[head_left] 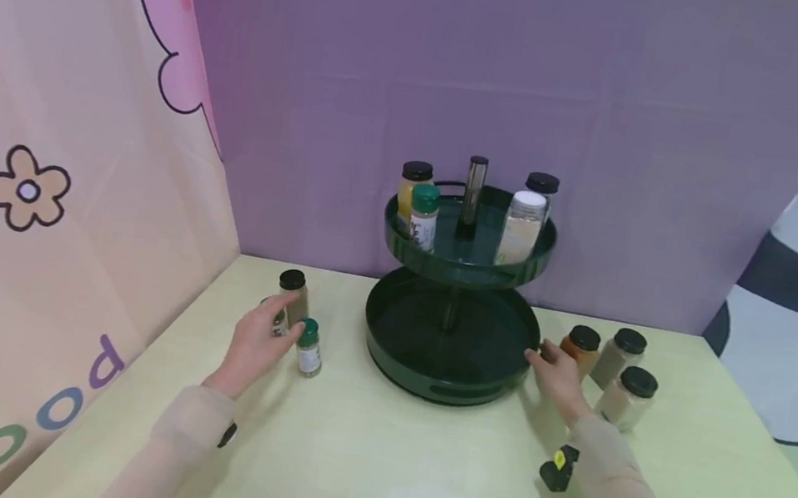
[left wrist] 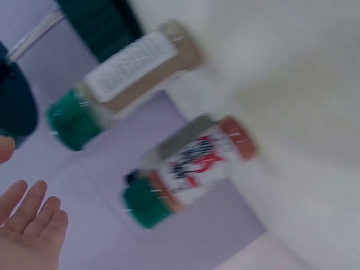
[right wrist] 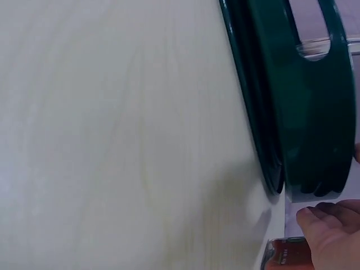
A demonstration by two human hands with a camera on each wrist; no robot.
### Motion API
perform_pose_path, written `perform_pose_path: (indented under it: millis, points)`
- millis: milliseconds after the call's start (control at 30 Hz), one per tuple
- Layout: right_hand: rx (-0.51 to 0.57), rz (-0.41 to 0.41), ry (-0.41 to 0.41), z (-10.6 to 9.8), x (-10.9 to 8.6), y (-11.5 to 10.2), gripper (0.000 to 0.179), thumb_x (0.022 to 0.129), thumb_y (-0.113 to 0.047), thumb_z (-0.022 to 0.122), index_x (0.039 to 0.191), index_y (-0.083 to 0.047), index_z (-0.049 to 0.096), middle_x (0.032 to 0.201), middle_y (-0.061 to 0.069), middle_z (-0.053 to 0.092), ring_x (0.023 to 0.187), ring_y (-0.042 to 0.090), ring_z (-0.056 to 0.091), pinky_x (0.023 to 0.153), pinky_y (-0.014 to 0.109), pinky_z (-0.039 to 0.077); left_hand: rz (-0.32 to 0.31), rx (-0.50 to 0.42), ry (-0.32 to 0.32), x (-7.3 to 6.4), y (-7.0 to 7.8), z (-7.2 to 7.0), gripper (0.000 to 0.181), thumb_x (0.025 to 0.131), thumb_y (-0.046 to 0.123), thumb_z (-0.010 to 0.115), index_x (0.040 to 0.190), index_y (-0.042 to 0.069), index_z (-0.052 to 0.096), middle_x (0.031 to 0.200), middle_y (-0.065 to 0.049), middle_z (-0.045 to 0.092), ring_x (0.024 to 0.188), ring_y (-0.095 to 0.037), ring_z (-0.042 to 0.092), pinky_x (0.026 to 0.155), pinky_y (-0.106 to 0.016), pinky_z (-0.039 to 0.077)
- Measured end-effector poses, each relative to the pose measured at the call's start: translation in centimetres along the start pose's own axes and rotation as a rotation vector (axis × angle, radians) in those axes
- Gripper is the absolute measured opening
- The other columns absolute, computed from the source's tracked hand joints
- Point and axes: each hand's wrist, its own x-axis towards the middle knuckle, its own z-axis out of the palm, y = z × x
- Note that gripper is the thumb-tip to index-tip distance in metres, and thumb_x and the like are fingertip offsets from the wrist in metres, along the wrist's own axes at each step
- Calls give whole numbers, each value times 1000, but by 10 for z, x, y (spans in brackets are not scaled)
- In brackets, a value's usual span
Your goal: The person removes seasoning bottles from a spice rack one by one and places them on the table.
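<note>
My left hand [head_left: 258, 340] hovers with spread fingers over several spice jars at the left. The nearest is a green-capped spice jar [head_left: 309, 357] with a white label. A second green-capped jar [left wrist: 183, 166] bears red and black print, and a black-capped jar [head_left: 297, 303] stands behind. At the right, my right hand [head_left: 558, 379] is at the edge of the lower tray of a dark green two-tier turntable [head_left: 401, 377]. Its fingers [right wrist: 332, 222] lie close outside the tray wall, the thumb near the rim. No jar is in either hand.
On the upper tier [head_left: 464, 273] stand a yellow jar [head_left: 405, 199], a green-capped jar [head_left: 423, 223], a white-capped jar [head_left: 519, 235] and a black-capped one [head_left: 543, 186]. Right of the turntable are an orange-brown jar [head_left: 580, 349], a grey jar [head_left: 616, 360] and a beige jar [head_left: 624, 401], all black-lidded.
</note>
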Motion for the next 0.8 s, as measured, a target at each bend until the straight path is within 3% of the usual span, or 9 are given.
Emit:
perform_pose_path:
  millis: [100,167,233,367,467,600,800]
  points:
    - [17,-24,24,-3,-6,1,57,96,-20,43,140,9,22,143,29,26,131,40,30,107,45,30,74,-6,57,3,16,-2,45,85,13,62,128,5,50,132,-17,50,117,-36,50,91,-49,46]
    - [35,-44,47,-5,-10,1,54,96,-17,43,139,10,24,142,29,29,131,39,32,107,44,31,79,-51,73,8,26,-3,43,86,13,61,127,6,52,131,-16,52,117,-34,51,94,-48,44]
    - [58,-59,74,-7,-13,0,51,96,-14,42,138,10,26,141,29,31,130,38,34,106,43,32,45,-135,71,15,37,-4,42,87,15,60,127,7,52,132,-13,52,118,-32,51,96,-45,43]
    - [96,-74,100,-9,-20,-6,49,95,-11,43,138,9,28,140,27,35,129,36,37,106,42,32,-82,-378,41,33,55,-7,44,90,21,57,132,12,48,136,-7,49,124,-25,47,102,-36,39]
    - [101,-68,99,-12,-26,-9,50,95,-14,44,138,7,30,140,25,36,128,35,39,106,42,33,-147,-499,12,50,71,-11,45,92,22,54,135,13,45,138,-4,47,126,-20,44,103,-33,38]
    - [77,-83,85,-16,-34,-11,50,96,-18,45,138,5,32,140,23,38,126,34,41,104,43,35,-179,-531,-18,78,90,-15,45,91,23,54,134,12,46,136,-6,49,123,-18,47,102,-34,39]
    - [81,-120,35,-20,-48,-17,53,96,-23,47,139,3,31,141,23,37,127,35,41,105,45,34,-225,-507,-106,120,103,-11,48,92,27,53,136,10,44,138,-9,46,125,-22,45,105,-37,36]
